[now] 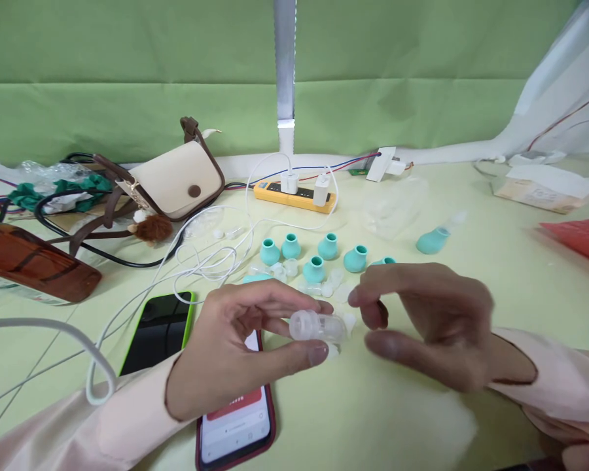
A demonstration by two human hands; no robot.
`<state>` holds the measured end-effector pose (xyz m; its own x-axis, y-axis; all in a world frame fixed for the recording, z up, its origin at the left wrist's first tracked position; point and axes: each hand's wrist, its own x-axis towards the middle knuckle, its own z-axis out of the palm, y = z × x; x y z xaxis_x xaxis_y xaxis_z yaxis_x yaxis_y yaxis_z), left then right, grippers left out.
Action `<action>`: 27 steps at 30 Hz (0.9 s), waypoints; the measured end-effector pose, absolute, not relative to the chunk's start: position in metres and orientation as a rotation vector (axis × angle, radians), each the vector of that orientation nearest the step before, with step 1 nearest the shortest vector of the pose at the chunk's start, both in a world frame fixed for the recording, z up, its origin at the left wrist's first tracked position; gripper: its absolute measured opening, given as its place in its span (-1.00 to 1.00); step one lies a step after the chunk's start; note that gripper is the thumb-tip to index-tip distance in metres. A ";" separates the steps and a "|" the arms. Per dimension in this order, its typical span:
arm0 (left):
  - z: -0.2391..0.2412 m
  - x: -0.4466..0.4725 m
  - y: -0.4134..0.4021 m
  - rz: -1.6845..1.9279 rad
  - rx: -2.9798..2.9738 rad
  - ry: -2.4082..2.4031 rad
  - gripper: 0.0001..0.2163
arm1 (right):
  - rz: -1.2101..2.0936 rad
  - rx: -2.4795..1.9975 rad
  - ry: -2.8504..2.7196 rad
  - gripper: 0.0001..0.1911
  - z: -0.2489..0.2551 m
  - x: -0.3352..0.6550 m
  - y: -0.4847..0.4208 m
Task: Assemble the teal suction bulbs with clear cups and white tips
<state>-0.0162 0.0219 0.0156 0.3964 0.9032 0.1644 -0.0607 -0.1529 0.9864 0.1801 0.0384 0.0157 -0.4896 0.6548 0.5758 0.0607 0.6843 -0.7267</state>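
Between the thumb and fingers of my left hand is a small clear plastic tube, lying on its side in the grip. My right hand hovers just right of it, its thumb and curled fingers apart with nothing visible between them. Beyond the hands stand several teal rubber bulbs with open necks. Among them lie small clear and white plastic pieces. Farther right, a teal bulb with a clear nozzle rests tilted on the table.
A red-cased phone lies under my left hand, with a green-edged phone to its left. White cables loop toward a yellow power strip. A cream handbag, an amber bottle and a tissue pack stand around.
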 end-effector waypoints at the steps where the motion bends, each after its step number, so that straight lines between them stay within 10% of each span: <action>1: 0.016 -0.017 0.022 1.026 1.476 0.792 -0.69 | 0.727 -0.505 -2.006 -0.82 0.018 0.181 0.037; 27: 0.016 -0.018 0.024 0.766 1.302 0.759 -0.65 | 1.192 -0.368 -2.091 -0.91 0.014 0.176 0.047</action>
